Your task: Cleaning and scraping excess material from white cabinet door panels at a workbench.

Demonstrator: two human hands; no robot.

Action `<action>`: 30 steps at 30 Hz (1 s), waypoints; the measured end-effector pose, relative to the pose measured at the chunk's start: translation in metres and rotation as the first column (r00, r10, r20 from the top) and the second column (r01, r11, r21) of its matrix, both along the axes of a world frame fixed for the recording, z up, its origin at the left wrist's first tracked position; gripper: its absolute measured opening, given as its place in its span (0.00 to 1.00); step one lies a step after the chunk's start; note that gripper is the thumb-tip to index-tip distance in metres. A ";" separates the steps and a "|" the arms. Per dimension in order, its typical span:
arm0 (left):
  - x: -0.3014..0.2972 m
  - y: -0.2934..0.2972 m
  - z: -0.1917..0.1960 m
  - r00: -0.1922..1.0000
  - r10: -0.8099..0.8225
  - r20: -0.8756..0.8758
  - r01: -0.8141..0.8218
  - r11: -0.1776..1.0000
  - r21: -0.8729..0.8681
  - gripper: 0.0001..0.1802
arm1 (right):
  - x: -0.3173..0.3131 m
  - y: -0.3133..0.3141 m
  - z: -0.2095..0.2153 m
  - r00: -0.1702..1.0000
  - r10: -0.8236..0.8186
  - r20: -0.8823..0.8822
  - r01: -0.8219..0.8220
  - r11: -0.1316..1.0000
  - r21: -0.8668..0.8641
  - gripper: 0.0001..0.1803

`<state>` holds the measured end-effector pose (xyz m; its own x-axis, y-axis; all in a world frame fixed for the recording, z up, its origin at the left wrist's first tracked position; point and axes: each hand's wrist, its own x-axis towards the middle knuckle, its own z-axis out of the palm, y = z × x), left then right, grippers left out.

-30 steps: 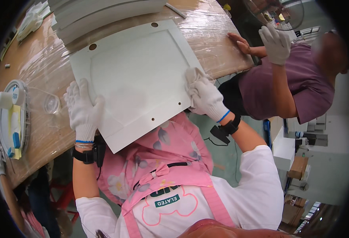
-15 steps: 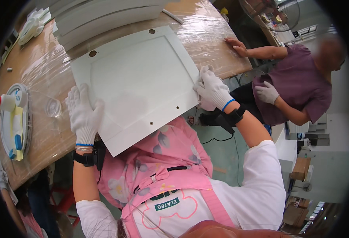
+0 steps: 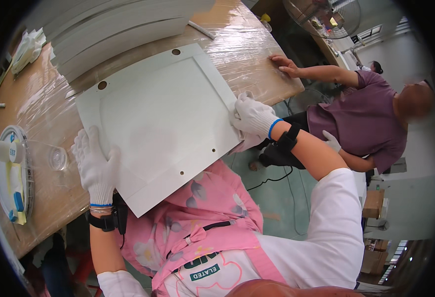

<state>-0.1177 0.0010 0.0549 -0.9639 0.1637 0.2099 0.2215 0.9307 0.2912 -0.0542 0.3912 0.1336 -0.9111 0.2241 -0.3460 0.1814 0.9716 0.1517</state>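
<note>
A white cabinet door panel [image 3: 160,123] with a recessed middle lies tilted across the table's near edge, partly over my lap. Two large round holes pierce its far edge, and two small holes show near the close edge. My left hand [image 3: 96,166], in a white knit glove, rests along the panel's left edge, fingers stretched and thumb apart. At the right edge my gloved right hand [image 3: 253,115] has its fingers curled around a pale cloth [image 3: 248,143], which hangs below the hand against the panel's side.
Behind the panel rises a stack of white panels [image 3: 123,34] on the film-covered table [image 3: 54,109]. To the left are an oval tray [image 3: 0,178] with a red-tipped bottle [image 3: 2,150] and a clear cup [image 3: 58,158]. A co-worker [image 3: 358,114] stands right, one hand on the table.
The whole scene has shifted down and left in view. My right hand remains at the panel's right edge. The co-worker's gloved hand has dropped lower.
</note>
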 end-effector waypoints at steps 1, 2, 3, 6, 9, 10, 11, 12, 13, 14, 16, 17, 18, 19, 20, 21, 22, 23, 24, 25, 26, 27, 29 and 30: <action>0.000 0.000 -0.001 1.000 -0.001 -0.009 0.001 1.000 0.002 0.37 | -0.005 -0.003 0.002 1.000 -0.001 -0.009 0.001 1.000 0.002 0.23; -0.001 0.001 -0.004 1.000 -0.005 -0.016 0.005 1.000 -0.006 0.37 | -0.012 -0.008 0.003 0.993 0.057 0.098 -0.066 0.994 0.089 0.20; 0.000 -0.001 -0.003 1.000 -0.002 -0.021 0.002 1.000 -0.020 0.37 | -0.019 -0.012 0.004 0.971 0.112 0.211 -0.148 0.976 0.162 0.18; -0.002 0.001 -0.005 0.998 -0.041 -0.057 0.041 0.999 0.000 0.37 | -0.022 0.047 -0.053 0.862 0.332 0.384 -0.461 0.829 0.318 0.17; -0.001 -0.006 -0.004 1.000 -0.010 0.022 0.010 1.000 -0.014 0.39 | -0.033 -0.008 0.012 0.870 0.288 0.400 -0.367 0.920 0.136 0.15; -0.002 -0.004 -0.003 1.000 -0.003 0.031 0.004 1.000 -0.019 0.39 | -0.031 -0.014 0.018 0.865 0.296 0.405 -0.374 0.918 0.128 0.15; -0.002 -0.001 -0.002 1.000 -0.020 0.012 0.020 1.000 -0.006 0.38 | -0.028 -0.016 0.022 0.924 0.229 0.307 -0.281 0.949 0.140 0.15; -0.002 0.001 -0.001 0.999 -0.040 -0.007 0.040 0.999 0.005 0.38 | -0.024 -0.018 0.024 0.967 0.150 0.205 -0.181 0.974 0.140 0.14; -0.003 0.000 -0.002 0.999 -0.037 0.002 0.037 0.999 -0.002 0.38 | -0.025 -0.017 0.023 0.962 0.151 0.229 -0.186 0.973 0.136 0.15; -0.004 0.000 -0.003 0.999 -0.030 -0.019 0.030 1.000 -0.004 0.38 | -0.029 -0.017 0.022 0.959 0.154 0.237 -0.188 0.974 0.127 0.15; -0.002 0.000 -0.005 0.999 -0.029 -0.028 0.029 1.000 -0.008 0.38 | -0.032 -0.022 0.024 0.934 0.248 0.256 -0.297 0.939 0.172 0.15; -0.001 -0.001 -0.004 0.999 -0.024 -0.029 0.024 1.000 -0.008 0.38 | -0.033 -0.026 0.028 0.936 0.194 0.293 -0.248 0.955 0.162 0.16; -0.001 -0.001 -0.004 0.999 -0.017 -0.033 0.016 1.000 -0.006 0.38 | -0.033 -0.026 0.027 0.934 0.194 0.300 -0.249 0.955 0.158 0.16; -0.001 -0.001 -0.005 1.000 -0.017 -0.027 0.017 1.000 -0.007 0.38 | -0.033 -0.026 0.027 0.927 0.207 0.312 -0.270 0.947 0.176 0.16; -0.002 0.000 -0.006 0.999 -0.030 -0.020 0.031 1.000 0.007 0.37 | -0.034 -0.026 0.027 0.920 0.220 0.324 -0.292 0.937 0.194 0.16; -0.003 -0.002 -0.005 0.999 -0.040 -0.017 0.040 0.999 0.017 0.37 | -0.035 -0.029 0.029 0.919 0.224 0.325 -0.296 0.936 0.190 0.16; -0.004 -0.003 -0.007 0.999 -0.035 -0.016 0.036 0.999 0.015 0.37 | -0.036 -0.031 0.033 0.895 0.243 0.375 -0.330 0.925 0.187 0.15; -0.004 -0.005 -0.010 0.999 -0.030 -0.033 0.031 0.999 0.021 0.37 | -0.038 -0.033 0.035 0.868 0.261 0.423 -0.364 0.913 0.182 0.15; -0.003 -0.007 -0.010 0.998 -0.026 -0.053 0.028 0.999 0.026 0.37 | -0.038 -0.025 0.029 0.868 0.265 0.420 -0.367 0.912 0.181 0.15; -0.004 -0.004 -0.011 0.998 -0.032 -0.056 0.034 0.999 0.033 0.37 | -0.037 -0.011 0.019 0.884 0.320 0.341 -0.383 0.914 0.136 0.15; -0.005 -0.002 -0.012 0.997 -0.040 -0.059 0.042 0.998 0.037 0.37 | -0.035 0.002 0.010 0.893 0.369 0.256 -0.403 0.911 0.093 0.15; -0.005 -0.003 -0.012 0.998 -0.037 -0.058 0.039 0.999 0.032 0.37 | -0.034 -0.001 0.010 0.891 0.375 0.257 -0.408 0.908 0.090 0.15; -0.004 -0.006 -0.013 0.998 -0.026 -0.055 0.027 0.999 0.025 0.37 | -0.032 -0.008 0.012 0.903 0.363 0.228 -0.397 0.910 0.123 0.14; -0.004 -0.006 -0.013 0.998 -0.024 -0.055 0.025 0.999 0.023 0.38 | -0.033 -0.011 0.013 0.903 0.364 0.228 -0.397 0.909 0.125 0.14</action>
<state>-0.1213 -0.0047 0.0416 -0.9466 0.1814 0.2667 0.2604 0.9178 0.2999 -0.0877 0.3801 0.1470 -0.8560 -0.0573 -0.5138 -0.2468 0.9185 0.3088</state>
